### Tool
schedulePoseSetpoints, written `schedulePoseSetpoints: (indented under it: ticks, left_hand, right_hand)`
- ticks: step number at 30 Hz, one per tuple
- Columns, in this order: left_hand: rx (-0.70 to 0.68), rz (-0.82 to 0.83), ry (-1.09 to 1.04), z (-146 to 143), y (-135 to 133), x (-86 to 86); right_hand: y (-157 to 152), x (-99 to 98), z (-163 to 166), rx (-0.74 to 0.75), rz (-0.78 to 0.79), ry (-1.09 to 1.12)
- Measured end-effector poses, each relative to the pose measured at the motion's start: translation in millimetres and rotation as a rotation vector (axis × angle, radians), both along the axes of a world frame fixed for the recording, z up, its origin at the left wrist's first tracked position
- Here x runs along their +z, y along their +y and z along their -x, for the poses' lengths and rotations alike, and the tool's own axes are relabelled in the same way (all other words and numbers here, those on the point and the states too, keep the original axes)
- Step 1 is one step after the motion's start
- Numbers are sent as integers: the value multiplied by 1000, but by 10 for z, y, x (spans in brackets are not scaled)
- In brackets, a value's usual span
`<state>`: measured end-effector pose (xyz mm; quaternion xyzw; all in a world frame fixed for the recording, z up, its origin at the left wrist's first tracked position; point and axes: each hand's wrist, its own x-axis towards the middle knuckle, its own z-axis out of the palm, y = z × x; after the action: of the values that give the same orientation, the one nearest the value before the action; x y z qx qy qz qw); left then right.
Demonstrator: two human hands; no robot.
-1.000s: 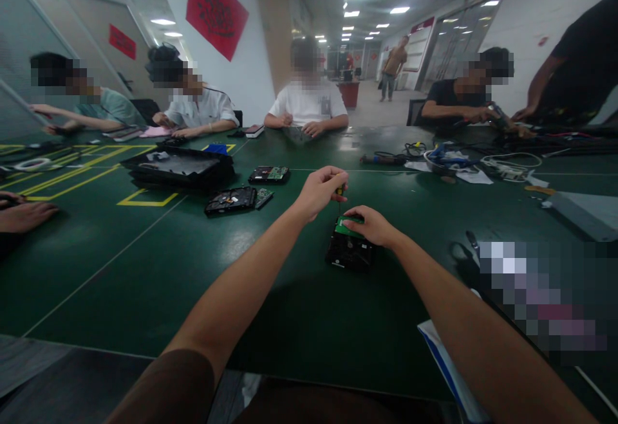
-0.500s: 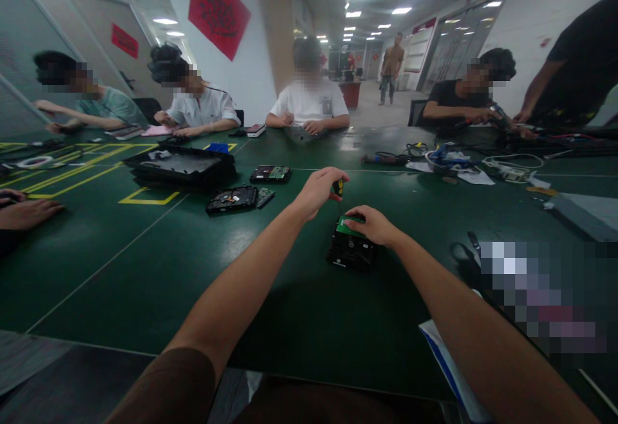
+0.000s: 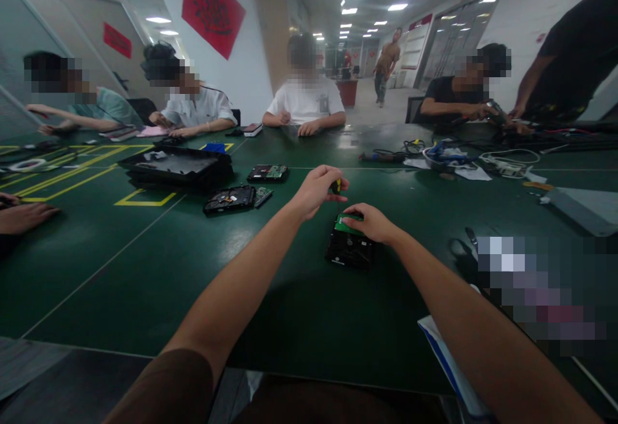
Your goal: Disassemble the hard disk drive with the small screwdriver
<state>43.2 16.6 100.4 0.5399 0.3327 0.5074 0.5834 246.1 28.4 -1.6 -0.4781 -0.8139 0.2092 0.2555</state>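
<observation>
In front of me a black hard drive (image 3: 348, 248) lies on the green table, with a green circuit board (image 3: 344, 222) at its far end. My left hand (image 3: 316, 191) is closed round the yellow-and-black handle of a screwdriver (image 3: 337, 186). The screwdriver stands upright, its thin shaft pointing down at the board's far left edge; whether the tip sits in a screw is too small to tell. My right hand (image 3: 371, 223) grips the drive from the right, its thumb lying across the board and the other fingers along the far edge.
Left of my hands lie an opened hard drive (image 3: 230, 199), a loose circuit board (image 3: 263, 197) and another drive (image 3: 268, 173). Black trays (image 3: 176, 165) stand behind them. Cables (image 3: 444, 157) and a grey box (image 3: 586, 210) are at right. Several people sit opposite; a person's hand (image 3: 31, 213) rests at far left.
The view has shifted slightly. My left hand stays on the screwdriver and my right hand on the drive, with little visible movement. The person walking in the background has changed posture.
</observation>
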Motion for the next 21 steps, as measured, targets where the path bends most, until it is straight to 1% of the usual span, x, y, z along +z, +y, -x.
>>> schedulePoseSetpoints:
  ticks: [2,6,8,11,16,21]
  left_hand:
    - [-4,-10,-7,1,6,-12]
    - [52,-108,122,24,34,-22]
    - [68,-128,156,35,43,-20]
    - [41,-93,126,35,35,-13]
    - [-50,-38,29,5,-7,-11]
    - [-54,-35,26,-9,-19,-18]
  right_hand:
    - [4,-3,-1,2,-1,6]
    - [-1,9,1,-4,-7,2]
    - [-7,16,3,1,-15,-2]
    - [-9,15,3,15,-24,1]
    - [1,-5,-3,18,-31,22]
    - [15,-18,-11,17,-14,25]
